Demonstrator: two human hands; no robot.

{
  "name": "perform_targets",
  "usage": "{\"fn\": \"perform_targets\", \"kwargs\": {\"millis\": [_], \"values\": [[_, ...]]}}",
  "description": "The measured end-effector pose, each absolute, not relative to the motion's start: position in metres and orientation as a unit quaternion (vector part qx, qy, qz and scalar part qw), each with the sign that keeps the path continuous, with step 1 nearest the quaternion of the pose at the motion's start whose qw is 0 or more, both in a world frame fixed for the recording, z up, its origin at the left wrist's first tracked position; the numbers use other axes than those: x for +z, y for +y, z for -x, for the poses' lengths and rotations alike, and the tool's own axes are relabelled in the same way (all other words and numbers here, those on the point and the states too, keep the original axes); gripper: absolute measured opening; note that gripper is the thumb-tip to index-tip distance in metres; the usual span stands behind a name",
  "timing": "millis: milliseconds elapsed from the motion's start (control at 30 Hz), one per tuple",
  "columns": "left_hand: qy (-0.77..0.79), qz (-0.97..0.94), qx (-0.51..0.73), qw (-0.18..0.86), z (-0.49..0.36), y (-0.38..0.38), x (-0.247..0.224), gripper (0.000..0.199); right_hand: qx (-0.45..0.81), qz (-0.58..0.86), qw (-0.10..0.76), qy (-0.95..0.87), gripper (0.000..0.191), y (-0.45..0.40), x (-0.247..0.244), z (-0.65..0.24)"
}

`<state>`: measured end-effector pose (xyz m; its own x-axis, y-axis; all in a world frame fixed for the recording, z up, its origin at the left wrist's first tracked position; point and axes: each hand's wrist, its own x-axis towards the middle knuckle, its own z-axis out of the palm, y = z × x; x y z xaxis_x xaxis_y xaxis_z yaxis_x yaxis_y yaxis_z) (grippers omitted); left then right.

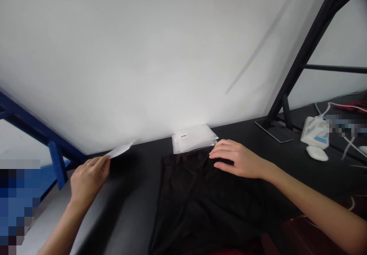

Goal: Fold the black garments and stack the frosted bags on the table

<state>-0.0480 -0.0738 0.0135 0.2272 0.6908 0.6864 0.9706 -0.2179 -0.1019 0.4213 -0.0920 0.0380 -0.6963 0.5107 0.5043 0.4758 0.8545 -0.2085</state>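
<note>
My left hand [88, 180] pinches a white sheet of paper [119, 150] between thumb and fingers, at the left of the dark table top [134, 194]. My right hand [237, 159] rests flat on a folded black cloth garment [200, 205], near its far edge. Just beyond those fingertips lies a stack of clear plastic bags [193, 138] with a small white label, its near edge tucked under the black cloth. The garment's near end runs out of view at the bottom.
A white wall rises behind the table. A black metal frame [304, 64] stands at the right, and a blue one [57, 159] at the left. Farther right are a flat dark plate [273, 130], a white device [314, 134], a white computer mouse [317, 153] and white cables.
</note>
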Motion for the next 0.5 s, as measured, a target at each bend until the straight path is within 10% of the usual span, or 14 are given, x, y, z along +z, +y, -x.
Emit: {"fn": "perform_targets", "kwargs": {"millis": [500], "values": [[-0.431, 0.797, -0.249, 0.342, -0.046, -0.188, -0.013, 0.034, -0.128, 0.216, 0.126, -0.960, 0.025, -0.099, -0.002, -0.235]]}}
